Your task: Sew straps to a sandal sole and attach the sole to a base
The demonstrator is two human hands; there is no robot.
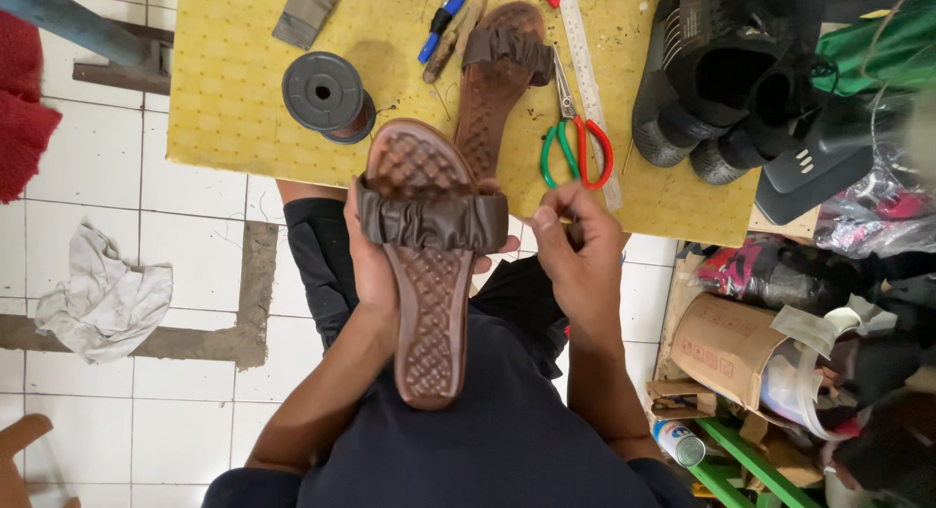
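Brown sandal [426,264] held over lap, sole-bed up | left hand [375,264] wrapped round it from beneath, fingers closed on edges | right hand [577,254] fingertips pinched together beside ruched strap, contents unclear | second sandal [497,74], scissors [577,137] on yellow board [224,89]

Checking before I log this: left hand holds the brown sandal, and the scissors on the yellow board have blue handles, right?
Not quite. The left hand does hold the brown sandal, but the scissors on the yellow board have one green and one red handle, as the head view shows.
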